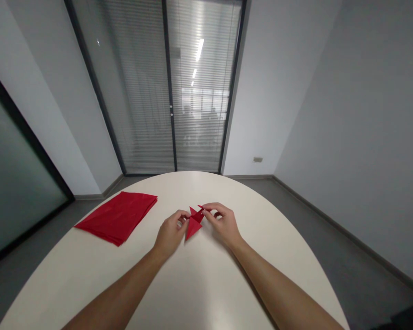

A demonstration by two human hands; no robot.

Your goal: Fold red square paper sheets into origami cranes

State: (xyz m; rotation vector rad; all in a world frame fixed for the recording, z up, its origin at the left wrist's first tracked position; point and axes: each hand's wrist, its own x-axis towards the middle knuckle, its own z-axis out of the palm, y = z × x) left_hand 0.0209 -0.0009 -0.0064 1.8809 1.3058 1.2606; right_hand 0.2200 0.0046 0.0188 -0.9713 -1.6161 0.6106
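Between my two hands is a small red folded paper crane [194,225], with pointed flaps sticking out up and down. My left hand [171,233] pinches its left side between thumb and fingers. On the other side, my right hand [223,222] has its thumb and fingertips closed on a narrow point at the upper right. The fingertips partly cover the folds where they grip. Both hands are just above the white round table [199,293].
A stack of red paper sheets [119,217] lies to the left, near the table's edge. Past the table stand glass panels with blinds [141,91] in dark frames. A grey wall [358,114] rises on the right, and a dark object shows at the lower right corner.
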